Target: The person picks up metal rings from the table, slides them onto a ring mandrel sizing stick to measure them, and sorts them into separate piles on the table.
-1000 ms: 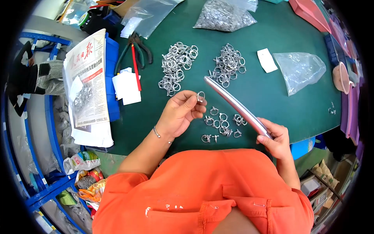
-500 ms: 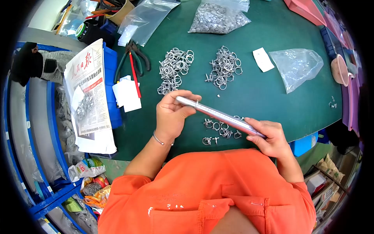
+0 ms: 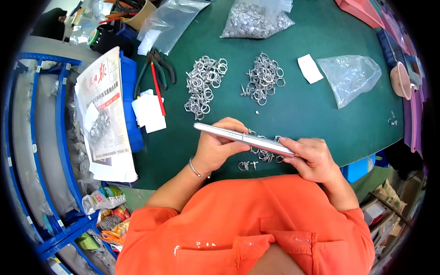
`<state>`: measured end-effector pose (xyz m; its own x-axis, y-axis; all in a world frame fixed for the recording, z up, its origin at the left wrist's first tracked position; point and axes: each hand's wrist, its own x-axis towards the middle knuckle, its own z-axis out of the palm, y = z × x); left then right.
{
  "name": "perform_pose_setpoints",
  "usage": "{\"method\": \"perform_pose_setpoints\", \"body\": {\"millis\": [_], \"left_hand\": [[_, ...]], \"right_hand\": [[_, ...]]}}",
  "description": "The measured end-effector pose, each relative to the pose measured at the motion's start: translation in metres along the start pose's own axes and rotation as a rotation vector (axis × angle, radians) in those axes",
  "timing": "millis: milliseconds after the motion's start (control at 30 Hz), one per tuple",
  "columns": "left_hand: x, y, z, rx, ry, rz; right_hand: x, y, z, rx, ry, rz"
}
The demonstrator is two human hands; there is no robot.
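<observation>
My right hand (image 3: 315,159) grips the thick end of a silvery ring mandrel (image 3: 215,131), which lies slantwise in front of my chest. Around its shaft sits a small metal ring (image 3: 244,136). My left hand (image 3: 214,150) is closed at that ring, thumb below and fingers behind the shaft. Several loose rings (image 3: 266,157) lie on the green table just under the mandrel, partly hidden by it and my hands. Farther back are two heaps, a left ring pile (image 3: 200,87) and a right ring pile (image 3: 265,79).
Pliers (image 3: 156,68) and a red pen (image 3: 158,89) lie left, by white paper slips (image 3: 153,117). A newspaper (image 3: 103,107) rests on a blue bin (image 3: 130,91). At the back is a bag of metal pieces (image 3: 254,20); a clear plastic bag (image 3: 350,75) lies right.
The ring has slid along the mandrel from near the thin end toward the thick end, with my left hand moving right. The mandrel is tilted less. A dark-sleeved arm at far left has moved away.
</observation>
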<state>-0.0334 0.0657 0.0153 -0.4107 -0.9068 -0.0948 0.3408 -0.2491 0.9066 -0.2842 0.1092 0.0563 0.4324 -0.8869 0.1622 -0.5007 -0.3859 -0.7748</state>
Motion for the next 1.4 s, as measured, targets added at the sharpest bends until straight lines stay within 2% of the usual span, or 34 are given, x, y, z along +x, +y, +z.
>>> {"method": "perform_pose_setpoints", "body": {"millis": [33,67,133,167,267,333,367,467,533,600,667,733,767,800,867,900,933,1000,1067,1167,1233,1400], "left_hand": [[0.001,0.003,0.0,0.012,0.015,-0.043],[0.002,0.005,0.002,-0.078,0.046,-0.112],[0.01,0.006,0.0,-0.262,0.186,-0.162],[0.019,0.006,0.0,-0.273,0.252,-0.067],[0.051,0.0,-0.007,0.37,0.165,0.245],[0.067,0.009,0.001,0.798,0.075,0.198],[0.073,0.009,0.005,0.84,0.065,0.255],[0.072,0.011,0.011,0.975,0.077,0.35],[0.061,0.023,0.009,1.052,-0.176,0.17],[0.047,0.016,0.005,1.078,-0.406,0.115],[0.037,0.003,-0.001,1.135,-0.419,0.185],[0.035,0.002,-0.002,1.088,-0.258,0.194],[0.034,0.005,-0.003,0.991,-0.197,0.121],[0.034,0.006,-0.005,0.991,-0.196,0.122],[0.033,0.008,-0.01,0.214,0.09,-0.295],[0.034,0.005,-0.018,-0.049,0.109,-0.265],[0.034,0.004,-0.022,-0.048,0.119,-0.262],[0.035,0.004,-0.027,-0.404,0.163,-0.262],[0.033,0.007,-0.027,-0.439,0.166,-0.259],[0.032,0.003,-0.03,-0.308,0.082,-0.209],[0.032,0.0,-0.031,-0.328,0.055,-0.089],[0.031,0.004,-0.032,-0.388,0.095,-0.013]], "right_hand": [[0.0,0.0,-0.003,-0.004,-0.046,0.037],[-0.002,0.0,-0.005,-0.002,-0.024,0.021],[-0.015,0.001,-0.01,0.133,0.054,0.121],[-0.024,0.006,-0.016,0.137,0.064,0.178],[-0.042,0.011,-0.029,0.015,0.142,0.297],[-0.05,0.016,-0.026,0.035,0.209,0.355],[-0.053,0.017,-0.024,0.064,0.285,0.408],[-0.059,0.015,-0.023,0.066,0.311,0.452],[-0.063,0.018,-0.019,0.113,0.337,0.443],[-0.061,0.02,-0.017,0.133,0.325,0.413],[-0.056,0.021,-0.012,0.137,0.323,0.408],[-0.051,0.022,-0.009,0.142,0.269,0.373],[-0.049,0.021,-0.007,0.152,0.25,0.36],[-0.047,0.02,-0.008,0.151,0.25,0.359],[-0.045,0.017,-0.009,0.152,0.164,0.345],[-0.044,0.017,-0.009,0.139,0.149,0.329],[-0.044,0.017,-0.008,0.143,0.141,0.324],[-0.044,0.018,-0.006,0.117,0.156,0.268],[-0.042,0.017,-0.005,0.118,0.15,0.252],[-0.038,0.017,-0.004,0.087,0.138,0.193],[-0.032,0.016,-0.003,0.063,0.13,0.151],[-0.022,0.014,0.001,0.046,0.159,0.065]]}}
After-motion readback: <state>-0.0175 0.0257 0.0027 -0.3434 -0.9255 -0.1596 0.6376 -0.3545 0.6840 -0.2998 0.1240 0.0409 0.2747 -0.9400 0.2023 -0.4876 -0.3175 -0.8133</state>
